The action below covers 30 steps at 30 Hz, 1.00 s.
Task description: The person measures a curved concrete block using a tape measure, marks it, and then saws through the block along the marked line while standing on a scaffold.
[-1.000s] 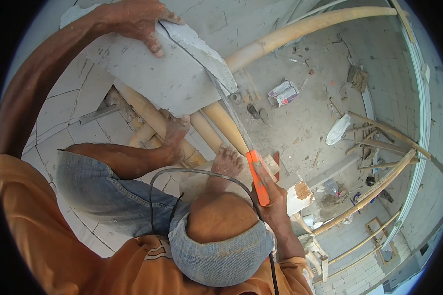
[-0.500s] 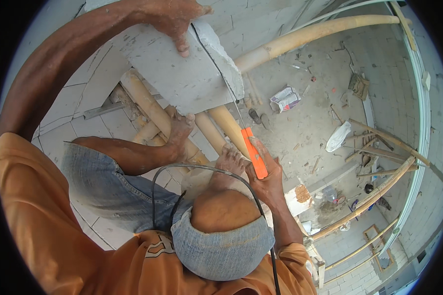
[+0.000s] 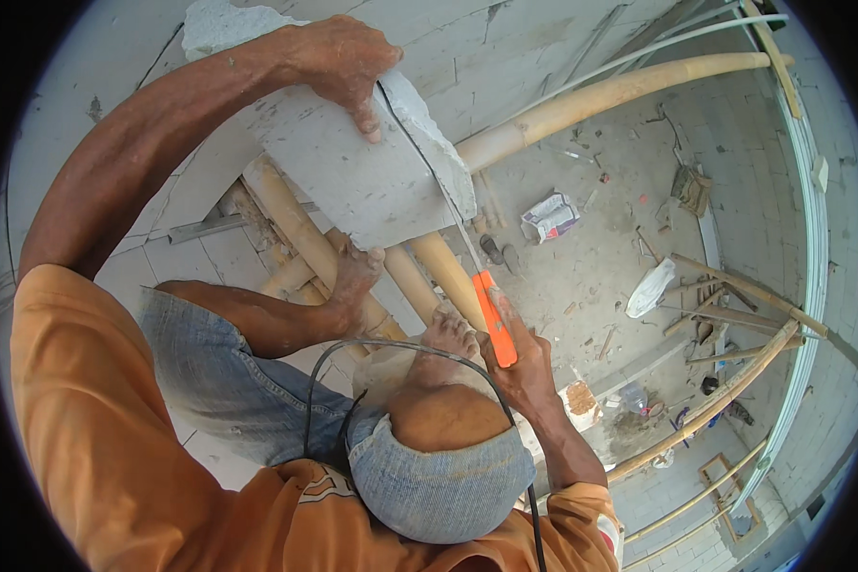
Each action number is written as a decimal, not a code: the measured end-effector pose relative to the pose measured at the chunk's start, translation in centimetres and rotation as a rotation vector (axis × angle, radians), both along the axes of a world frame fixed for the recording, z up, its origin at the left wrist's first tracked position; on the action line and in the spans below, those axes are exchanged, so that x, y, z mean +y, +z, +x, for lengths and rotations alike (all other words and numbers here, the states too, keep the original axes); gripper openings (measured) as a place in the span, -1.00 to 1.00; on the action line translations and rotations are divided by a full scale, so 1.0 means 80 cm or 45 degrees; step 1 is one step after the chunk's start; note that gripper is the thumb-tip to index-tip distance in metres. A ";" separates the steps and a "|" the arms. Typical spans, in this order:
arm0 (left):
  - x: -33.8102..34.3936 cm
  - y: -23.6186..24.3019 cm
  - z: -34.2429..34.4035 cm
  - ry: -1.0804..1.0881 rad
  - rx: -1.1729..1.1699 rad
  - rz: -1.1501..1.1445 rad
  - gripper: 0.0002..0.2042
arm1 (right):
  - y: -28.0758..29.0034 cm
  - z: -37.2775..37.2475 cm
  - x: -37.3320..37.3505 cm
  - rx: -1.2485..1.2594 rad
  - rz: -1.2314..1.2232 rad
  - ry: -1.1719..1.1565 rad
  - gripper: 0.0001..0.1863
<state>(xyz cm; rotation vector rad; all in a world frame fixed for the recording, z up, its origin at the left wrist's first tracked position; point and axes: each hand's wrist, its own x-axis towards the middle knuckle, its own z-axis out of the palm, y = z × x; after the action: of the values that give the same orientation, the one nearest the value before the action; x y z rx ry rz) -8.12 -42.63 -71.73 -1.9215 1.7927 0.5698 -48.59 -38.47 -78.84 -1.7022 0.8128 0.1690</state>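
A pale grey concrete block (image 3: pixel 338 176) with a rough broken edge rests over bamboo poles (image 3: pixel 296 214). My left hand (image 3: pixel 353 67) grips its far upper edge, the thumb pressed on the flat face and the other fingers partly hidden. In my right hand (image 3: pixel 520 357) is the orange handle of a handsaw (image 3: pixel 491 315), with the fingers closed around it. The thin saw blade runs up from the handle to the block's right end, along a dark line across that end. Both bare feet are just below the block, close to the poles.
A thick bamboo pole (image 3: pixel 620 100) stretches right from the block. Far below lies a dusty floor with sandals (image 3: pixel 491 250), a printed bag (image 3: pixel 550 217), a white sack (image 3: pixel 652 286) and wood scraps. A black cable (image 3: pixel 400 345) loops before my knee. Grey block walls surround the area.
The whole view has shifted, so the block, saw and both hands appear slightly lower. My left hand still grips the block, and my right still holds the saw against it.
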 end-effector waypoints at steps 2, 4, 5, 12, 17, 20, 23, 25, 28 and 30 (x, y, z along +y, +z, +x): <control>0.000 -0.006 0.004 0.047 -0.022 0.058 -0.27 | 0.005 0.004 0.007 -0.087 -0.187 -0.042 -0.36; 0.001 -0.006 0.005 -0.029 -0.019 0.027 -0.32 | 0.014 -0.002 0.007 -0.093 -0.130 -0.008 -0.35; -0.005 -0.003 0.006 -0.129 -0.024 -0.005 -0.36 | 0.020 -0.005 0.008 0.038 -0.037 -0.016 -0.35; -0.006 0.030 -0.008 -0.111 0.069 0.325 -0.38 | 0.035 -0.108 0.052 -0.094 0.012 -0.138 -0.35; -0.044 -0.017 -0.035 -0.108 -0.031 0.283 -0.34 | -0.022 0.001 -0.009 0.065 -0.092 -0.207 -0.36; -0.033 -0.008 -0.027 -0.279 -0.072 0.118 -0.25 | -0.018 -0.009 0.010 -0.020 -0.154 -0.109 -0.31; -0.038 -0.007 -0.040 -0.210 -0.077 0.003 -0.28 | -0.017 -0.012 0.016 0.012 0.257 -0.326 -0.33; -0.039 -0.001 -0.040 -0.028 -0.076 0.117 -0.30 | -0.028 -0.018 0.020 -0.054 0.281 -0.326 -0.32; -0.031 0.000 -0.043 -0.143 -0.110 0.081 -0.32 | -0.027 -0.027 0.010 -0.136 0.399 -0.309 -0.30; -0.027 0.002 -0.033 -0.191 -0.078 0.025 -0.36 | -0.028 -0.031 0.004 -0.157 0.500 -0.295 -0.29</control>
<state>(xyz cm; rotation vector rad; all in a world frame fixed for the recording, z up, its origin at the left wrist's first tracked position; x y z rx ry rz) -10.73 -44.75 -71.53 -1.7544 1.8654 0.4702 -51.08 -38.19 -81.08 -1.2288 0.8178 0.0579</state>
